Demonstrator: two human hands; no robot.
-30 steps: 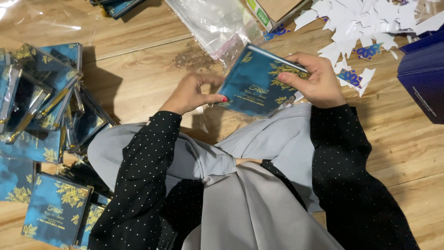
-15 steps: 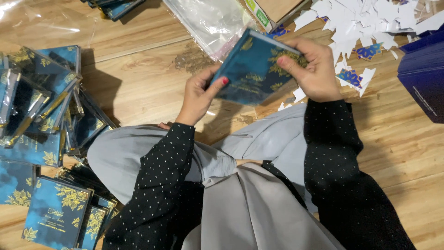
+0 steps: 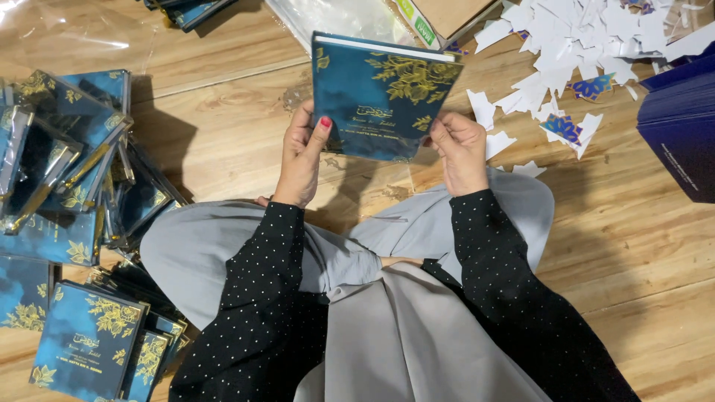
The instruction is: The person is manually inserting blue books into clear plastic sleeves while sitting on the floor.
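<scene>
I hold a square blue card (image 3: 380, 97) with gold leaf patterns up in front of me over the wooden floor. My left hand (image 3: 304, 152) grips its lower left edge, thumb on the front face. My right hand (image 3: 460, 149) grips its lower right corner. The card faces me, slightly tilted, with its pale top edge showing. I sit on the floor in grey trousers and black dotted sleeves.
Piles of similar blue and gold cards (image 3: 67, 171) lie at the left, more (image 3: 93, 339) at the lower left. White paper cut-outs (image 3: 573, 37) litter the upper right. A dark blue stack (image 3: 681, 123) sits at the right edge. Clear plastic sleeves (image 3: 342, 18) and a cardboard box (image 3: 439, 15) lie ahead.
Both hands raised the card from lap level and turned it upright facing me. My left hand moved from the floor area onto the card's left edge.
</scene>
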